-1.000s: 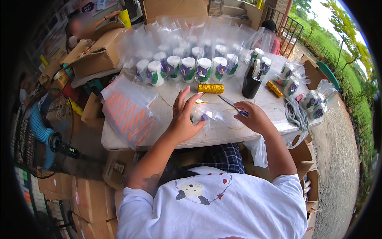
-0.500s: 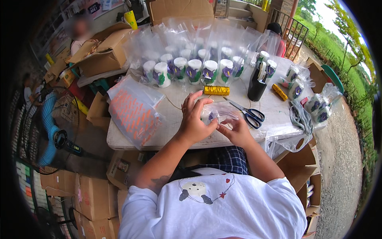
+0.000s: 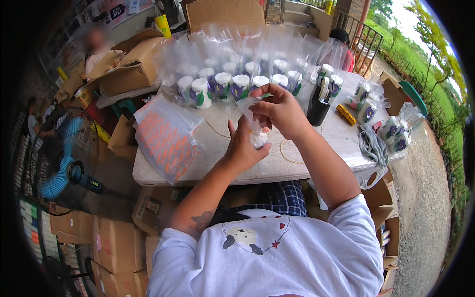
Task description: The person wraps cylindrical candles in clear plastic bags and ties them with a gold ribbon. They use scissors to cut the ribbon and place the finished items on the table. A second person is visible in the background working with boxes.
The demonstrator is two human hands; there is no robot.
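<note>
The surface, pale, smooth and scuffed, carries the work within reach. Along its far side stand white cylinders in close rows, likely grouped there to leave the near side free; raised purple flowers and green leaves decorate them, and tall, stiff clear film rises above. A flat plastic bag with orange print lies at left, out of the hands' way. The right hand and left hand meet over the near middle, between them the bagged piece, white inside crinkled clear film. The left fingers are curled around its body, apparently to steady it; the right fingers are closed at the gathered film above. Whether they also pinch a tie, I cannot tell. A black upright holder stands beyond the right forearm. A ridged gold spool lies beside it, presumably handy. Smallest noted: a thin looped cord, slack.
</note>
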